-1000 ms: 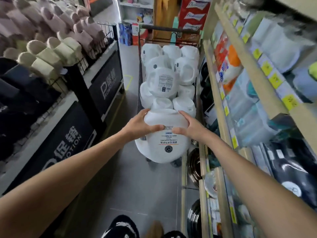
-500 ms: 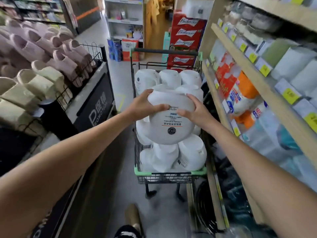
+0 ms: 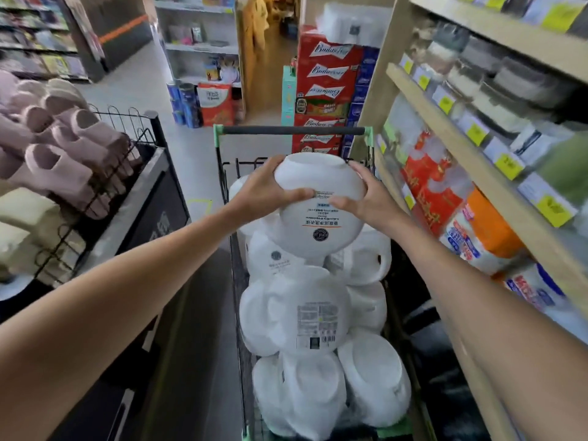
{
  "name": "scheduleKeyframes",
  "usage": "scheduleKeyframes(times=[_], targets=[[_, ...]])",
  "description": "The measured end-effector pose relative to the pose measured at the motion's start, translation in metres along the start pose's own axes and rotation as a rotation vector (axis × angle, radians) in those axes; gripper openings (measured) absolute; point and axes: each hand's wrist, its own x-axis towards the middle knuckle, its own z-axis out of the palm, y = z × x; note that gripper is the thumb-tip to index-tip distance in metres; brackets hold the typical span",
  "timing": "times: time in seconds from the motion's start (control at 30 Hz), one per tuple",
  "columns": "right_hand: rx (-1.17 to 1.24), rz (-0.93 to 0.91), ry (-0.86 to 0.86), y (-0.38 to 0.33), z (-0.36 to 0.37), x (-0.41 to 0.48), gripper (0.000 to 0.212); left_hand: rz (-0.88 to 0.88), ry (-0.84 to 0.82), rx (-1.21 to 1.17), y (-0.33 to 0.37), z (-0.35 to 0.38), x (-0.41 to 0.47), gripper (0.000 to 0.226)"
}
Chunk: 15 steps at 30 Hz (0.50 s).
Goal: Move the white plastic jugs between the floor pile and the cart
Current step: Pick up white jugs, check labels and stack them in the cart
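Store aisle, shelving (image 3: 445, 132) at right, slippers (image 3: 63, 160) at left. Gripping one white jug (image 3: 318, 214) between left hand (image 3: 264, 192) and right hand (image 3: 372, 200), label inverted, over piled jugs (image 3: 302, 313) filling cart (image 3: 292, 130).

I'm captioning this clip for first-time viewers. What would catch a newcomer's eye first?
First, the white jug, gripped between the left hand and right hand at centre, above the cart. Beneath it the cart is heaped with more white jugs. Red beer cases stand stacked beyond the cart, and pink slippers crowd the left side.
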Motion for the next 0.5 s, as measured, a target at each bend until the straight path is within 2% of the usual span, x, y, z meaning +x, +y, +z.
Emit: scheduleKeyframes(times=[0.17, 0.27, 0.37, 0.43, 0.5], targets=[[0.050, -0.019, -0.048, 0.015, -0.017, 0.079, 0.114, -0.023, 0.049, -0.020, -0.008, 0.007, 0.074, 0.089], [0.023, -0.024, -0.063, 0.028, -0.028, 0.126, 0.110, -0.030, 0.062, 0.003, -0.014, 0.013, 0.119, 0.088], [0.047, -0.029, -0.080, 0.039, -0.035, 0.173, 0.095, -0.058, 0.113, 0.008, -0.024, 0.019, 0.163, 0.093], [0.098, -0.023, -0.051, 0.043, -0.038, 0.200, 0.086, -0.096, 0.183, -0.008, -0.029, 0.022, 0.191, 0.085], [0.131, -0.015, -0.012, 0.049, -0.040, 0.222, 0.088, -0.108, 0.227, -0.039, -0.031, 0.023, 0.215, 0.076]])
